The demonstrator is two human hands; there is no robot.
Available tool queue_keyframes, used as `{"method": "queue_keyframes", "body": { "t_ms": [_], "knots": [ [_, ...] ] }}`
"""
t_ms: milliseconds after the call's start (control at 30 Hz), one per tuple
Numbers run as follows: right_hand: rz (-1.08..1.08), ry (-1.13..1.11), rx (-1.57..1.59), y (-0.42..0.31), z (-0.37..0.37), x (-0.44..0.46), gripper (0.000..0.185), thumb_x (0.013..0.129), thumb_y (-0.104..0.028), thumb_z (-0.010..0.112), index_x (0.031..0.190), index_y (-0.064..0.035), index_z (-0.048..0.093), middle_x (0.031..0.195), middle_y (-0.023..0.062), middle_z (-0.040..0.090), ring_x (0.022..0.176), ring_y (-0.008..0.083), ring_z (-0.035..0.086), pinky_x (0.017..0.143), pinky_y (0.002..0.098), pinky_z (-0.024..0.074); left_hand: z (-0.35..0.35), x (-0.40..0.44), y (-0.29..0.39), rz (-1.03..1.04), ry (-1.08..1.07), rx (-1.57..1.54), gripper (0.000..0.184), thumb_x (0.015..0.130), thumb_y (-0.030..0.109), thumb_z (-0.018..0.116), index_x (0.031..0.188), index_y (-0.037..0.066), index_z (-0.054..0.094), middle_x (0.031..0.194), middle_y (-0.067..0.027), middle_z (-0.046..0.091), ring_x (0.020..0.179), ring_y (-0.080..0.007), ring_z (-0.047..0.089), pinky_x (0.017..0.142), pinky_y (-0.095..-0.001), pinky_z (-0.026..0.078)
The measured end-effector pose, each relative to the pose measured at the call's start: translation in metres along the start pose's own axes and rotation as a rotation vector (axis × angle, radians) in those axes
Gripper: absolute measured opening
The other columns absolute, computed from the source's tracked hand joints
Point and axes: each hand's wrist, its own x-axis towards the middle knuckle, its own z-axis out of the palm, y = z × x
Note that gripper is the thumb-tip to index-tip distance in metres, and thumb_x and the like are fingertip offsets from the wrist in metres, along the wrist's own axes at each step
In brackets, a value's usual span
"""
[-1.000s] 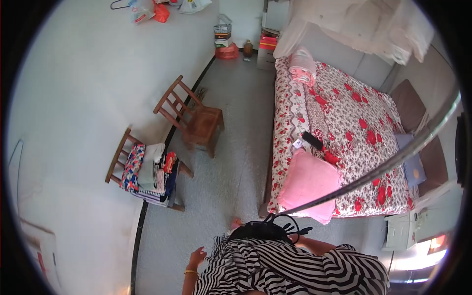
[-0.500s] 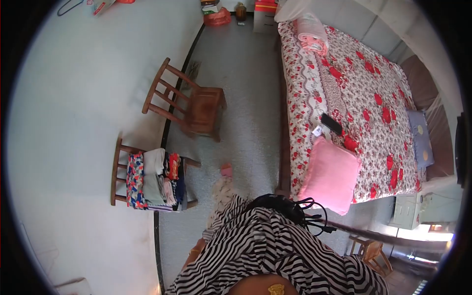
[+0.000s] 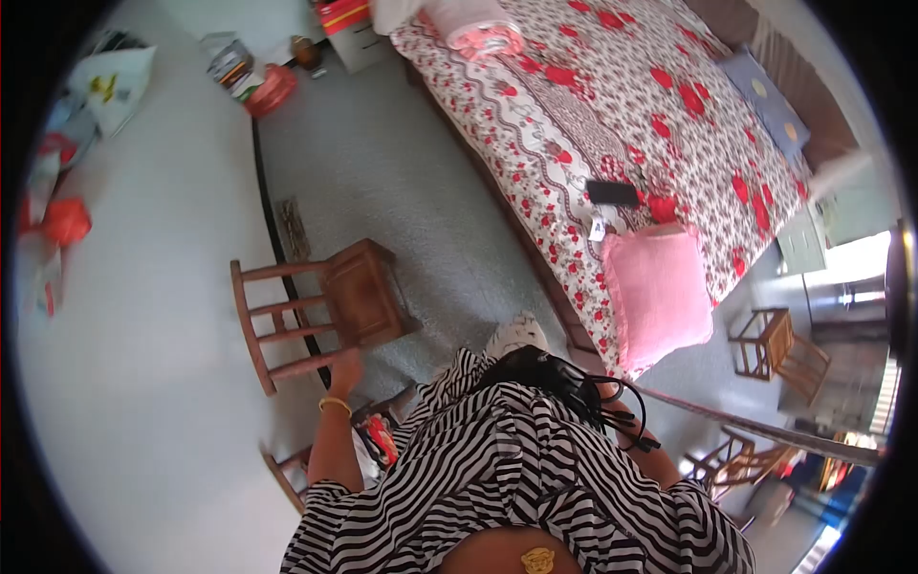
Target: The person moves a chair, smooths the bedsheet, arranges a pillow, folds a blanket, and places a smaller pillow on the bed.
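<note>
My left hand point(image 3: 345, 372), with a gold bracelet at its wrist, is closed at the near side of a wooden chair point(image 3: 359, 297), where the back rail meets the seat. The chair's seat is bare. Behind my left forearm, a second chair point(image 3: 284, 478) carries folded clothes point(image 3: 379, 438), mostly hidden by my striped top. My right arm point(image 3: 650, 463) hangs down beside a black bag point(image 3: 545, 378) with dark straps. The bag and straps cover my right hand, so its fingers do not show.
To the right stands a bed with a floral sheet point(image 3: 574, 124), a pink pillow point(image 3: 660, 297) and a black phone point(image 3: 612, 193). A red bag point(image 3: 271, 91) sits by the wall at the far end. More wooden chairs point(image 3: 765, 344) stand at the right, past a dark rail point(image 3: 755, 421).
I have moved forward and turned, so the bare chair is now close beside me. My left hand has come out to it. The chair of clothes has slipped mostly behind my body.
</note>
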Motion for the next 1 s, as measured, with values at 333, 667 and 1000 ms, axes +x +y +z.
{"method": "queue_keyframes", "body": {
  "t_ms": [333,667,1000],
  "knots": [
    [-0.029,0.375,0.361,-0.137,-0.046,0.155,0.024,0.074,-0.015,0.051,0.096,-0.0059,0.055,0.079,0.0170,0.059,0.079,0.0338,0.057,0.070,0.0424,0.0442,-0.095,0.197,0.156,0.205,-0.480,-0.125,0.038,0.080,0.019,0.050,0.114,0.003,0.050,0.097,-0.0173,0.060,0.092,-0.0299,0.057,0.079,-0.0372,0.045],
    [-0.201,0.512,0.389,-0.250,-0.277,0.317,0.022,0.076,-0.010,0.050,0.096,-0.0059,0.059,0.083,0.0159,0.061,0.076,0.0289,0.060,0.069,0.0371,0.0468,-0.131,0.431,0.230,0.175,-0.495,-0.420,0.043,0.083,0.026,0.051,0.121,0.005,0.045,0.107,-0.0126,0.057,0.096,-0.0217,0.056,0.084,-0.0322,0.042],
    [-0.330,0.640,0.481,-0.330,-0.440,0.415,0.019,0.079,-0.015,0.048,0.093,-0.0057,0.057,0.075,0.0212,0.059,0.070,0.0338,0.059,0.062,0.0408,0.0464,-0.232,0.674,0.329,-0.290,-0.202,-1.288,0.066,0.083,0.046,0.049,0.134,0.010,0.025,0.129,-0.0132,0.037,0.117,-0.0240,0.038,0.094,-0.0422,0.032]
  ]
}}
